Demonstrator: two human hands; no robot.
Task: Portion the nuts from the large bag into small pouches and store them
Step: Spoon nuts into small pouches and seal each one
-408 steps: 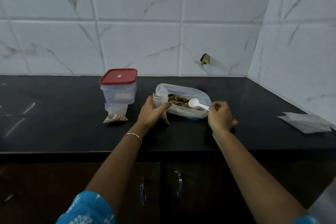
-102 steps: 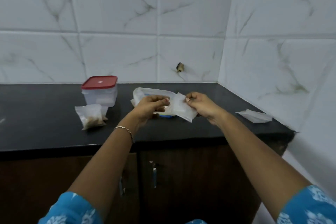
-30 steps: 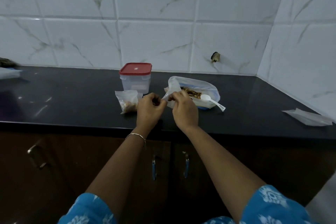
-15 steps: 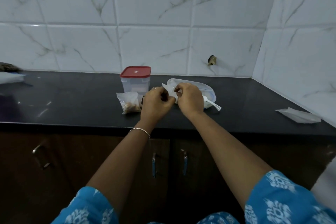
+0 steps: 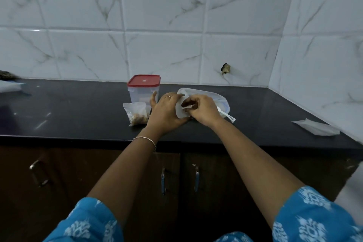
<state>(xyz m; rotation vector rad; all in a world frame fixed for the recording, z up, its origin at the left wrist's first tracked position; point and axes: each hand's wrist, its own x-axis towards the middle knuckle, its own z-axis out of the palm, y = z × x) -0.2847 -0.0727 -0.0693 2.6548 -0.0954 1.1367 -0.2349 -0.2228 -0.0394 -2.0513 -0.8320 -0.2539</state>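
Both hands meet over the black counter (image 5: 78, 116) on a small clear pouch (image 5: 179, 111). My left hand (image 5: 167, 113) holds the pouch from the left; its little finger sticks out. My right hand (image 5: 202, 111) pinches the pouch's upper edge with curled fingers. Behind them lies the large clear bag of nuts (image 5: 220, 99), mostly hidden by my right hand. A white spoon (image 5: 227, 116) pokes out of it to the right. A filled pouch of nuts (image 5: 136, 113) stands left of my left hand.
A clear container with a red lid (image 5: 143, 89) stands behind the filled pouch. Flat empty pouches (image 5: 316, 129) lie at the counter's right end near the side wall. A white item (image 5: 9, 86) sits at the far left edge. Cabinet doors with handles (image 5: 163, 180) are below.
Both hands have stayed on the small pouch in front of the large bag. My left hand's little finger now sticks out; my right hand has shifted slightly along the pouch's top.
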